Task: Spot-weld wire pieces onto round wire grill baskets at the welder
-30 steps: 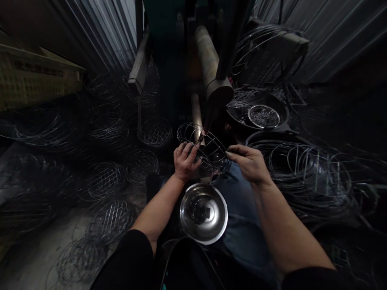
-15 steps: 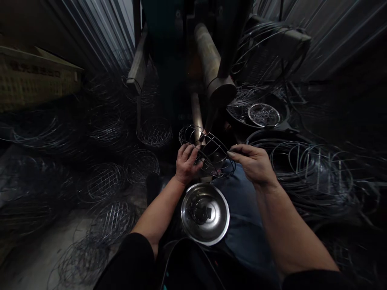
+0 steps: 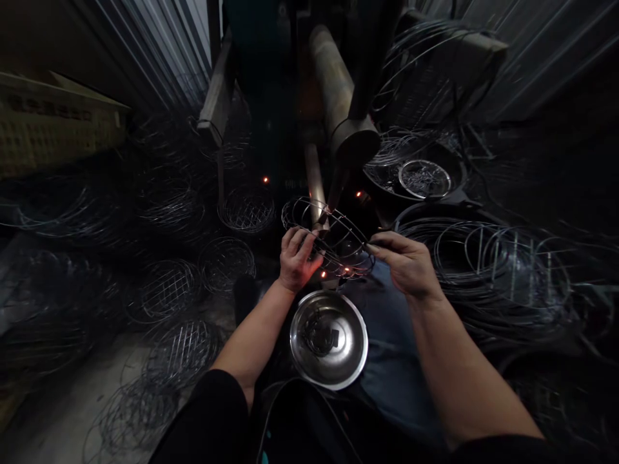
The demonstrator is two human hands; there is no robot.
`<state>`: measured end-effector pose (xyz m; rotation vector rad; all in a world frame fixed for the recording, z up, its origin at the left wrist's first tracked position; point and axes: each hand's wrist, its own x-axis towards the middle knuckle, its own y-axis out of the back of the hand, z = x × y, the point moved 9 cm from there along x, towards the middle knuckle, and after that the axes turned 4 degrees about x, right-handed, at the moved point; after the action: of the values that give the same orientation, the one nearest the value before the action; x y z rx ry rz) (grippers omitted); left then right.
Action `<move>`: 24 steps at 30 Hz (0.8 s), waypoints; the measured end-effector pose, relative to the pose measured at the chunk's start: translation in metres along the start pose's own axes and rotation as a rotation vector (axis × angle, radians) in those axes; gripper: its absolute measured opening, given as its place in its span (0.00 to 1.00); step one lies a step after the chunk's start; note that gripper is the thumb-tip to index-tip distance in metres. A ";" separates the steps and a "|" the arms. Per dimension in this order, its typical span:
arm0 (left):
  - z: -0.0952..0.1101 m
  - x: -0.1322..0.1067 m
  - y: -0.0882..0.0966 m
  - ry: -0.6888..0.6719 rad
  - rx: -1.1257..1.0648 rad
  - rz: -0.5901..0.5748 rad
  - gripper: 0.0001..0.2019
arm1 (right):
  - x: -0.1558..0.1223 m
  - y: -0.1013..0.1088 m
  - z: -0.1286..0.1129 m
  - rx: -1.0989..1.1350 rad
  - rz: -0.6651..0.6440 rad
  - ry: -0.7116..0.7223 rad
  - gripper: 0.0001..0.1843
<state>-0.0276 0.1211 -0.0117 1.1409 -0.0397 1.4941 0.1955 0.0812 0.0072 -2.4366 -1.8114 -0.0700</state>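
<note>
One wire basket (image 3: 344, 220) is at the metal rod (image 3: 314, 177); my left hand (image 3: 296, 261) grips its near side, my right hand (image 3: 410, 263) pinches its rim. I judge it light, springy, best held edgewise.

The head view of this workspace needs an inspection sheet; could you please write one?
Surface: pale floor visible at lower left.
Job's things: wire frame at the end of the lower metal rod, orange sparks about it; metal bowl below, dark wire inside.
Clutter: wire racks at left, coiled wire at right.
Hands: left hand grips the frame's near left side; right hand pinches its right edge.
Cables: possibly one, a dark line at upper right.
Surroundings: corrugated wall, yellow crate.
</note>
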 end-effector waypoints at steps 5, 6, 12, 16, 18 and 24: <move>-0.005 -0.003 0.006 0.004 0.020 0.122 0.25 | 0.014 -0.021 -0.024 -0.153 -0.029 0.024 0.10; -0.003 -0.004 0.007 -0.027 0.020 0.159 0.26 | 0.018 -0.025 -0.029 -0.169 -0.030 0.034 0.11; -0.002 -0.004 0.004 -0.115 0.037 0.272 0.28 | 0.037 -0.037 -0.043 -0.220 -0.037 0.081 0.13; -0.005 -0.005 0.003 -0.059 0.047 0.232 0.29 | 0.037 -0.037 -0.045 -0.208 -0.027 0.090 0.13; -0.003 -0.005 0.004 -0.040 0.052 0.207 0.29 | 0.034 -0.033 -0.042 -0.193 -0.043 0.070 0.14; -0.006 -0.009 0.005 0.049 0.013 0.184 0.30 | 0.021 -0.018 -0.025 -0.087 -0.154 -0.132 0.21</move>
<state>-0.0367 0.1163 -0.0182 1.1355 -0.1036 1.6862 0.1853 0.1032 0.0352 -2.4067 -2.0922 0.0004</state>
